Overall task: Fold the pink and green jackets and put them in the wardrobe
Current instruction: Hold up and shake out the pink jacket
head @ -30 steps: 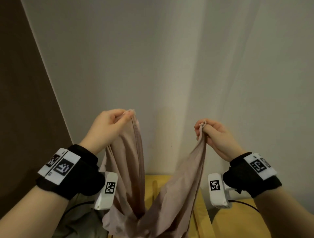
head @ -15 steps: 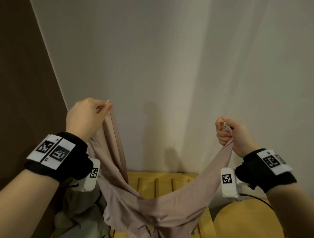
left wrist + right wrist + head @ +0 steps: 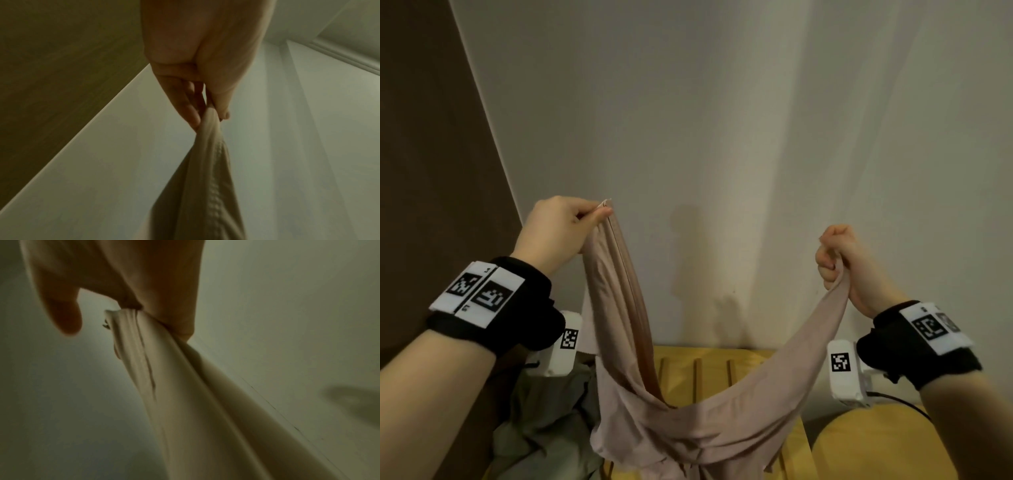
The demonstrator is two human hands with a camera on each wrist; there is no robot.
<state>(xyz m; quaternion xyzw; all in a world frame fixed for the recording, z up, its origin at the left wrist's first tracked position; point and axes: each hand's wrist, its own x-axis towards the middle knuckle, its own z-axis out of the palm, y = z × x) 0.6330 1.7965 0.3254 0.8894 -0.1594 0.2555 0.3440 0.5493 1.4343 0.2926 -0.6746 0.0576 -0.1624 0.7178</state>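
The pink jacket [image 3: 688, 421] hangs in the air in a sagging curve between my two hands, in front of a pale wall. My left hand [image 3: 565, 229] pinches one edge of it beside a zip seam, up at the left; the left wrist view shows the fingers [image 3: 191, 110] pressed on the bunched pink jacket [image 3: 207, 186]. My right hand [image 3: 839, 260] grips the other end in a fist at the right, and the pink jacket [image 3: 185, 394] trails down from it. The green jacket [image 3: 544, 421] lies crumpled at lower left.
A yellow slatted wooden surface [image 3: 722, 370] lies under the jackets against the wall. A round yellow seat [image 3: 876, 445] stands at lower right. A dark brown panel [image 3: 431, 171] rises at the left.
My hands have moved apart, the left one up and left, the right one out to the right. The pink jacket has spread from a narrow V into a wide sagging curve.
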